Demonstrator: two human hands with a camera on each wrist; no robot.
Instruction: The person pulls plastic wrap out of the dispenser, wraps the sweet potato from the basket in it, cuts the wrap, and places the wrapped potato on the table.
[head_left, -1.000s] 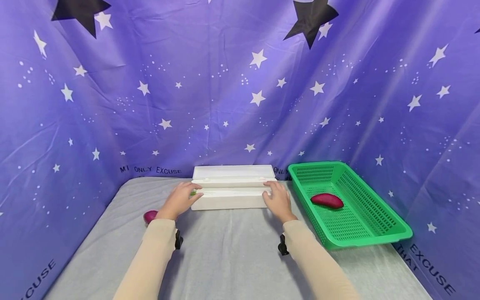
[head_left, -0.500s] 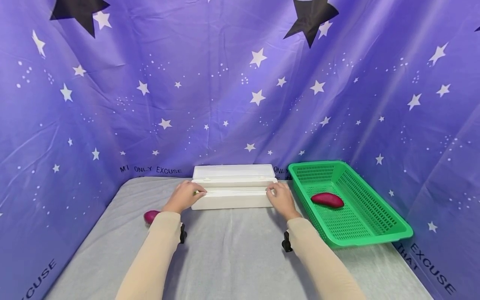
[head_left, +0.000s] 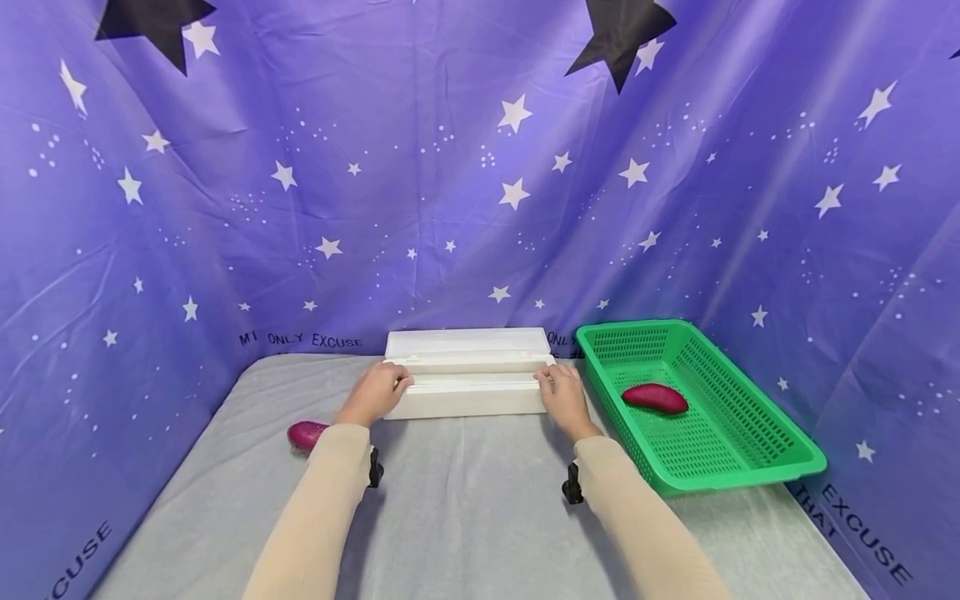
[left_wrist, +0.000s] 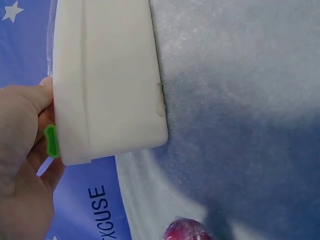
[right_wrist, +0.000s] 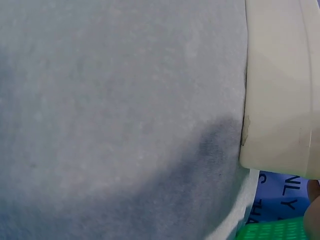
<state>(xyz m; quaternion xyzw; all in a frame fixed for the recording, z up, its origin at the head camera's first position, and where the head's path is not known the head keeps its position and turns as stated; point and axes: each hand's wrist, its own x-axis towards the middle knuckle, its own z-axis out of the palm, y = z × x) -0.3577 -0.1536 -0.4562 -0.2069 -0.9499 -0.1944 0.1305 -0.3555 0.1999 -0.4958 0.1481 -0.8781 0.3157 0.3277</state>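
Observation:
A long white cling film dispenser [head_left: 468, 404] lies across the far part of the table, its lid [head_left: 468, 340] raised at the back. My left hand [head_left: 375, 393] is at its left end, thumb and fingertips pinched together along the top front edge. In the left wrist view, a clear strip of cling film [left_wrist: 50, 45] runs down to that thumb, and a green slider [left_wrist: 52, 141] sits beside the fingers. My right hand [head_left: 566, 402] pinches at the same edge on the right end. The right wrist view shows only a bit of a finger [right_wrist: 313, 220].
A green plastic basket [head_left: 738, 483] stands at the right with a purple-red sweet potato [head_left: 655, 398] in it. Left of my left forearm lies another purple one [head_left: 306, 435], shiny with wrap in the left wrist view. A starry purple curtain [head_left: 450, 167] borders the grey-covered table [head_left: 465, 517].
Both hands have closed from spread thumb and fingers into pinches at the dispenser's front edge. The left hand has shifted slightly right, showing more of the left sweet potato.

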